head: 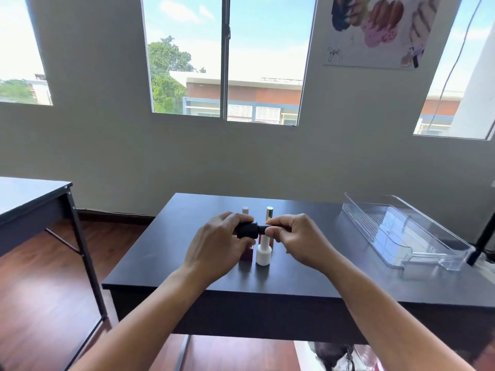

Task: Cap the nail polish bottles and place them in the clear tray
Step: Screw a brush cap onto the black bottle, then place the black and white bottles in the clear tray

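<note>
My left hand (214, 245) grips a black nail polish bottle (247, 229), held sideways above the dark table (308, 274). My right hand (297, 236) pinches its black cap (263, 228) at the bottle's neck. Below my hands stand a white capped bottle (263, 253) and a dark red bottle (247, 254), partly hidden by my left hand. Behind them rise a pink cap (245, 210) and a gold cap (269, 211) of two more bottles. The clear tray (401, 231) lies empty at the table's right.
A second dark table (29, 199) stands to the left across a gap of wooden floor. A black stand (482, 242) and cable sit past the tray at the right edge. The wall with windows is behind the table.
</note>
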{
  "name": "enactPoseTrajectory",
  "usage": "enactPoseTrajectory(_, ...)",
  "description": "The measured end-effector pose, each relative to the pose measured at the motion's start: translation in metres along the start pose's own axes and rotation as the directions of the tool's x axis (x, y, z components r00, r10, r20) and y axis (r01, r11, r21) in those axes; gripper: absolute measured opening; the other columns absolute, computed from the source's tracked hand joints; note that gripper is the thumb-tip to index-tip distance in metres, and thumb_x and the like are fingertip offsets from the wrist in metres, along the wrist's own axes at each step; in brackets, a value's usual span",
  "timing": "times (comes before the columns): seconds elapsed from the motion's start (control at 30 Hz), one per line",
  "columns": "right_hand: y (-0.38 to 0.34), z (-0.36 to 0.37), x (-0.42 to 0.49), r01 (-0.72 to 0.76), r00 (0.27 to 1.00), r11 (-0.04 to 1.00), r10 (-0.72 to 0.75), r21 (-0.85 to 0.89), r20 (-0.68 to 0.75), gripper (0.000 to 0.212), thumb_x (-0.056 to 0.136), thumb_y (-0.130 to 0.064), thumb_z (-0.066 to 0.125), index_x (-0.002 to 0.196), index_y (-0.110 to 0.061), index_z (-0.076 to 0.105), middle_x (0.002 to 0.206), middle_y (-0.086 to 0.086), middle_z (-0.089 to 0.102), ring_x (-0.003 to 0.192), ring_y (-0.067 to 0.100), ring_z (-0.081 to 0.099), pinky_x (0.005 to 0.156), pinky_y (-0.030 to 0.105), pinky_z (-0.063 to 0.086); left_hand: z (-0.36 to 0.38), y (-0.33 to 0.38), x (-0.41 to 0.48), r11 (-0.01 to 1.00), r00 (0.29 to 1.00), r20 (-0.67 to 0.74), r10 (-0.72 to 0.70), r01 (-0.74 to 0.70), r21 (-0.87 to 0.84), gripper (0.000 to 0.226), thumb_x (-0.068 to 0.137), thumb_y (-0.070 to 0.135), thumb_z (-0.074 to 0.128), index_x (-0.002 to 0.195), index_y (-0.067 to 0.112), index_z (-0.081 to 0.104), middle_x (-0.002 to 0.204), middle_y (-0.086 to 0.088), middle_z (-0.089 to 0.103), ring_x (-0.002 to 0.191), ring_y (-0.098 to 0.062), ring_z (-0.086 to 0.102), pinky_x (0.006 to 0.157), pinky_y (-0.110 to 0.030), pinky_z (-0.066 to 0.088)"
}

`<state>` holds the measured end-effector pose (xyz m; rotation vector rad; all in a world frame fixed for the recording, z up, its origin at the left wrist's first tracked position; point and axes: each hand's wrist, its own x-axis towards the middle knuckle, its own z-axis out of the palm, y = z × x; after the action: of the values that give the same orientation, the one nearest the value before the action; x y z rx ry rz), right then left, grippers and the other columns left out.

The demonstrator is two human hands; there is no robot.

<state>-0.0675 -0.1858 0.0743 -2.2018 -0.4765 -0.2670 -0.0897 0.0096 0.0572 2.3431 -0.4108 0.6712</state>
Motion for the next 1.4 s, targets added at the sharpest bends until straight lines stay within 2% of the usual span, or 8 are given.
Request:
enactPoseTrajectory(0.13,-0.002,0.001,0.003,-0.009,1.000,1.000,0.010,0.020,-0.011,0.010,0.087,-0.022,0.068,0.094,-0.024,0.075,0.077,0.008,0.072,0.069,0.023,0.063,0.069,0.043,0.054,0.002,-0.007,0.004,0.988,0.997,0.017,-0.078,0.080,-0.129,0.038,0.070,0.027,0.085,0.103,0.037,0.070,0.103,0.019,0.056,0.086,0.003,0.060,0.073,0.001,0.036)
enactPoseTrajectory(0.37,0.004,0.000,0.005,-0.064,0.997,0.993,0.067,0.104,-0.025,0.028,0.086,-0.014,0.071,0.114,-0.011,0.067,0.070,-0.005,0.066,0.054,-0.002,0.059,0.059,0.014,0.046,0.009,-0.032,-0.003,0.946,0.970,0.095,-0.224,0.240,-0.216,0.026,0.059,0.053,0.078,0.080,0.053,0.063,0.084,0.019,0.070,0.079,0.007,0.063,0.070,-0.017,0.049)
enactPoseTrajectory(0.57,0.012,0.006,0.003,-0.095,0.994,0.995,0.093,-0.027,-0.064,0.025,0.086,-0.022,0.072,0.109,-0.014,0.068,0.066,-0.009,0.062,0.052,-0.006,0.055,0.067,0.024,0.045,0.016,-0.052,-0.016,0.921,0.929,0.165,-0.332,0.357,-0.158,0.023,0.066,0.043,0.080,0.079,0.046,0.061,0.074,0.018,0.069,0.078,0.003,0.064,0.066,-0.019,0.046)
enactPoseTrajectory(0.7,0.018,0.013,0.005,-0.127,0.992,0.985,0.125,-0.121,-0.025,0.031,0.086,-0.027,0.071,0.114,-0.014,0.066,0.088,0.009,0.068,0.076,0.014,0.059,0.081,0.035,0.049,0.020,-0.058,-0.020,0.927,0.923,0.186,-0.336,0.360,-0.111,0.023,0.069,0.044,0.081,0.083,0.042,0.063,0.074,0.021,0.068,0.078,0.001,0.064,0.068,-0.019,0.047)
enactPoseTrajectory(0.9,0.029,0.020,0.009,-0.120,0.991,0.984,0.111,-0.135,-0.075,0.025,0.085,-0.030,0.072,0.108,-0.020,0.071,0.087,-0.002,0.069,0.074,0.001,0.057,0.065,0.011,0.039,0.023,-0.064,-0.020,0.939,0.932,0.191,-0.308,0.330,-0.096,0.033,0.069,0.044,0.083,0.097,0.035,0.069,0.092,0.017,0.071,0.090,-0.009,0.064,0.081,-0.030,0.052)
enactPoseTrajectory(1.03,0.033,0.023,0.009,-0.114,0.991,0.985,0.103,-0.131,-0.088,0.021,0.081,-0.028,0.075,0.101,-0.021,0.073,0.081,-0.009,0.068,0.070,-0.002,0.056,0.066,0.017,0.040,0.019,-0.064,-0.019,0.943,0.940,0.180,-0.289,0.313,-0.118,0.042,0.066,0.050,0.084,0.103,0.038,0.070,0.094,0.015,0.069,0.091,-0.005,0.060,0.079,-0.024,0.046)
enactPoseTrajectory(1.13,0.034,0.025,0.010,-0.103,0.991,0.988,0.093,-0.113,-0.094,0.025,0.079,-0.030,0.077,0.102,-0.020,0.073,0.085,-0.005,0.071,0.072,0.002,0.057,0.070,0.019,0.043,0.012,-0.058,-0.016,0.929,0.951,0.076,-0.298,0.308,-0.207,0.027,0.070,0.053,0.080,0.093,0.045,0.068,0.086,0.014,0.071,0.086,-0.001,0.064,0.076,-0.017,0.045)
enactPoseTrajectory(1.4,0.034,0.026,0.012,-0.093,0.990,0.989,0.079,-0.117,-0.117,0.017,0.082,-0.028,0.075,0.095,-0.017,0.074,0.084,-0.006,0.072,0.078,0.008,0.062,0.067,0.015,0.040,0.010,-0.049,-0.001,0.912,0.951,0.092,-0.294,0.308,-0.271,0.020,0.074,0.034,0.084,0.091,0.028,0.077,0.084,0.014,0.077,0.077,0.011,0.066,0.067,0.003,0.041)
